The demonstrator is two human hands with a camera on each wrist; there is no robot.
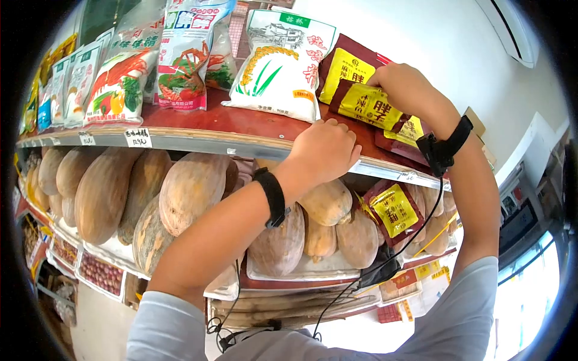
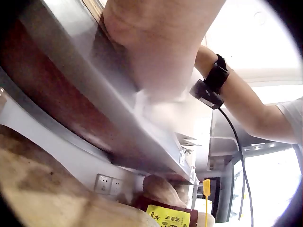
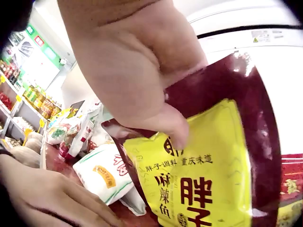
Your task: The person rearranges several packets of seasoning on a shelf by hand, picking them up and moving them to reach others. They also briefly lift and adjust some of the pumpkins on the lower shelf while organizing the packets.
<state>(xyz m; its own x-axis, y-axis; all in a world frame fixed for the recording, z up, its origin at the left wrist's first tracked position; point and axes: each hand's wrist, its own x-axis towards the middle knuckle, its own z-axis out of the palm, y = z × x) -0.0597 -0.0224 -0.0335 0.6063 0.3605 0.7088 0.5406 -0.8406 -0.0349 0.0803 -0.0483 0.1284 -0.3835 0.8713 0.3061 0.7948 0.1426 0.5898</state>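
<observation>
Maroon-and-yellow packet (image 1: 368, 105) pinched near upper edge by right grip (image 1: 408, 90), thumb (image 3: 174, 125) across front, rest below, above shelf (image 1: 198, 124); left grip (image 1: 324, 150) relaxed at shelf's front edge, near white bag (image 1: 283, 63).

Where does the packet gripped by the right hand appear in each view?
Head: upper right, the packet below the right hand.
Left wrist: not visible.
Right wrist: right of centre, large, its yellow label facing the camera.
Shared landmark: the left hand, in all three.
</observation>
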